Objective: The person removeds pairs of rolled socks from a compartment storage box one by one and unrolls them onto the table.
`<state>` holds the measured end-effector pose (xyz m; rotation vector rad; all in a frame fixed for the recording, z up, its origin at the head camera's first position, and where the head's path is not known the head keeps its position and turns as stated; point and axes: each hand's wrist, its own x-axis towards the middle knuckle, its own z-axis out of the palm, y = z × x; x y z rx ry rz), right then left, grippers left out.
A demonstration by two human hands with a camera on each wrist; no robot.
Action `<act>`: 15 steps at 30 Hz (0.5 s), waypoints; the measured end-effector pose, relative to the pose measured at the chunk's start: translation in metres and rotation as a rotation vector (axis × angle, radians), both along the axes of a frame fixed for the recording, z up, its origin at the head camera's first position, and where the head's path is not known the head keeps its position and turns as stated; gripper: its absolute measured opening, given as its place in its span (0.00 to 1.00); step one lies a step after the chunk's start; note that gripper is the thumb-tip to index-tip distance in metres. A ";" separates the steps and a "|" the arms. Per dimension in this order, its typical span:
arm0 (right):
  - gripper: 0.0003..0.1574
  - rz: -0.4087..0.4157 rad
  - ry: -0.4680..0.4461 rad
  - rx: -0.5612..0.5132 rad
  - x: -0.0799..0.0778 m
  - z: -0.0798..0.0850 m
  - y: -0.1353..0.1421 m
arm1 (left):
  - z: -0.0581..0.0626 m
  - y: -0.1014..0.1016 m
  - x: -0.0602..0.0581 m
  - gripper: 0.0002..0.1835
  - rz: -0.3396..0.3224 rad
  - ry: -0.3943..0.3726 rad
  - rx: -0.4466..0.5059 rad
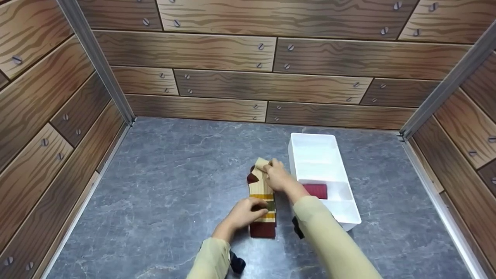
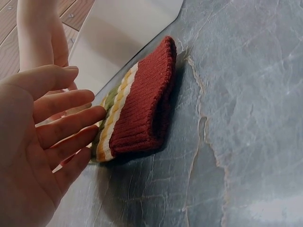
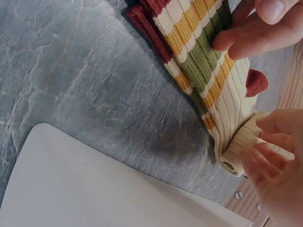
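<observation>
A pair of ribbed socks (image 1: 261,190), cream with yellow and green stripes, dark red cuffs and dark red heels, lies flat in a stack on the grey surface. The toe end is turned over into a small cream roll (image 3: 239,144). At that roll, my right hand (image 1: 278,176) holds it between thumb and fingers. My left hand (image 1: 244,212) lies across the striped leg, its fingertips touching the green band, fingers mostly straight in the left wrist view. The red cuff (image 2: 142,101) points toward me, its opening facing the bare surface.
Just right of the socks stands a white divided box (image 1: 317,155). A dark red folded knit item (image 1: 316,191) sits in its middle compartment. Wood-patterned panels (image 1: 224,83) wall the marbled grey surface (image 1: 166,186) at the back and both sides.
</observation>
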<state>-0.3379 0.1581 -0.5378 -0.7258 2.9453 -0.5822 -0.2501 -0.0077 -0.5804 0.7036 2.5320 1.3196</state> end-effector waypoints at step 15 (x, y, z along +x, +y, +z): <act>0.30 -0.128 -0.088 0.192 -0.012 0.009 -0.001 | -0.002 -0.002 -0.002 0.15 -0.007 0.008 -0.007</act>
